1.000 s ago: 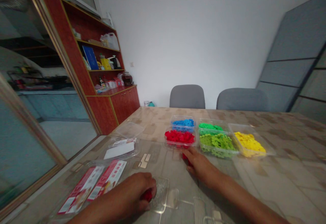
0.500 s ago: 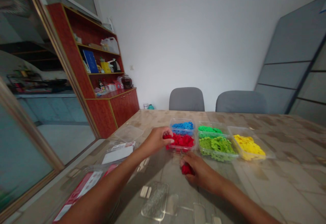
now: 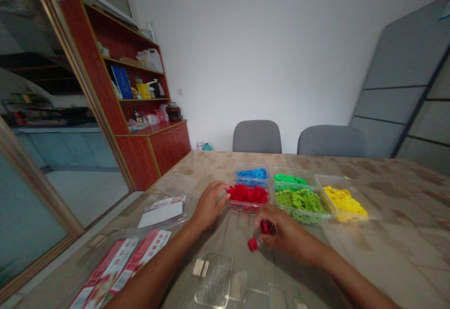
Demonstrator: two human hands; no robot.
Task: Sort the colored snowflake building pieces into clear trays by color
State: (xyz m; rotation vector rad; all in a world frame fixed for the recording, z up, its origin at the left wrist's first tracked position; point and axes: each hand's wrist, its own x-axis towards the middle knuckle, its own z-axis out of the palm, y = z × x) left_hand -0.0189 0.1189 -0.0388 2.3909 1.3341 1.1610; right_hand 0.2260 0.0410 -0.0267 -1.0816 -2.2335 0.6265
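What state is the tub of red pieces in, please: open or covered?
Open: the tub is uncovered, and the red pieces heap up in plain sight.

A reddish-brown wooden shelf unit with yellow edging (image 3: 172, 141) stands at the white wall (image 3: 253, 51) and carries a blue rectangular folder-like item (image 3: 122, 82). A grey round-cornered chair (image 3: 257, 136) stands beside a wider-backed grey chair (image 3: 330, 140), left of a grey dark-striped panel (image 3: 401, 65).

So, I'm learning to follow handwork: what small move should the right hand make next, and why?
Probably the right hand should gather up the loose red piece: it is outside the clear container of red pieces and close to that hand, which holds more red.
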